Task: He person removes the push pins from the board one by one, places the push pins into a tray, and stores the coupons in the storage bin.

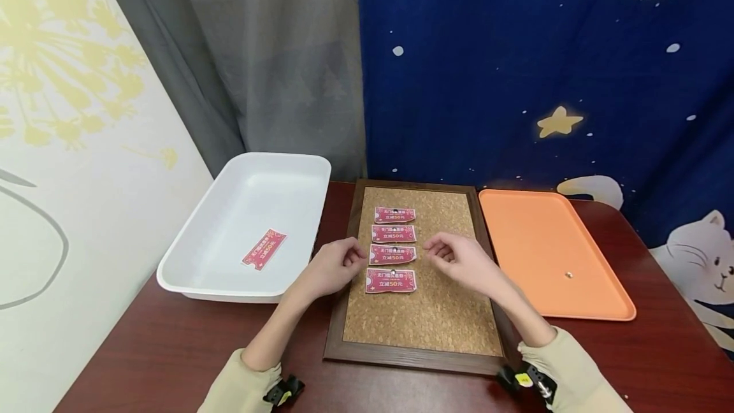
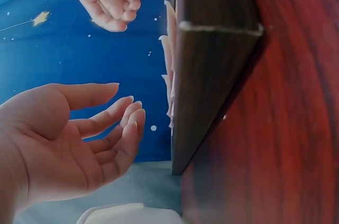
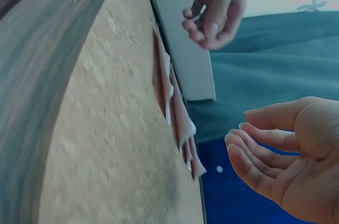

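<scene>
Several red coupons hang in a column on the framed cork board (image 1: 436, 311), the lowest coupon (image 1: 391, 280) nearest the front, each with a small pin near its top edge. My left hand (image 1: 332, 266) hovers at the board's left edge beside the coupons, holding nothing. Across from it, my right hand (image 1: 466, 262) is over the cork to their right, also empty. The left wrist view shows the left hand (image 2: 79, 139) with loosely bent fingers, apart from the board. In the right wrist view the right hand (image 3: 291, 155) has relaxed, slightly curved fingers.
At the left stands a white tray (image 1: 229, 228) with one red coupon (image 1: 264, 249) lying in it. An orange tray (image 1: 550, 241) with one small pin (image 1: 569, 275) lies right of the board. Blue and grey curtains hang behind the dark red table (image 1: 143, 349).
</scene>
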The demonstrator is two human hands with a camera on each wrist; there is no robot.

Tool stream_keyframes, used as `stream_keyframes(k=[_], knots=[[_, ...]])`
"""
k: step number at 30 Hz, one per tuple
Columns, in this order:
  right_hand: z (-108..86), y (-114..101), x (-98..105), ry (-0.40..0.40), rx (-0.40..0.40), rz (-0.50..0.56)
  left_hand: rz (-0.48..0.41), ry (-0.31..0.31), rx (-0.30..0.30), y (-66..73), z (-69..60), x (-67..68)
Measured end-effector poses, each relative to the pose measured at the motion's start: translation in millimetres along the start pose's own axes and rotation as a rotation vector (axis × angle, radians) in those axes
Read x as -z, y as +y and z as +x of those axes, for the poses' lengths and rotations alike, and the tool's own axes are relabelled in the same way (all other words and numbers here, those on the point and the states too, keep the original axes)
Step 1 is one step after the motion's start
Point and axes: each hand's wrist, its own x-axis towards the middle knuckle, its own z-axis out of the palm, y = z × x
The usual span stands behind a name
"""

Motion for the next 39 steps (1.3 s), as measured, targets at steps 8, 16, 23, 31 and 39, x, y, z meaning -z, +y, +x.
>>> stream_keyframes(k=[8,16,23,31,39], knots=[[12.6,-6,-20,-0.101,-0.006,-0.024,-0.009,-0.050,0.030,-3.8,7.1,-7.7],[22.6,-8,-36,-0.146,-0.002,-0.079,-0.005,-0.126,0.103,-5.0,12.6,-13.3],[27.7,-7,-47,-0.180,0.007,-0.070,0.023,-0.172,0.121,-3.7,15.9,-15.0],[28.6,-8,-52,-0.174,-0.010,-0.095,0.025,-0.180,0.139,-4.2,16.9,-14.8],[31.2,-8,-56,-0.165,-0.062,-0.100,-0.003,-0.165,0.144,-9.0,17.2,-15.3]])
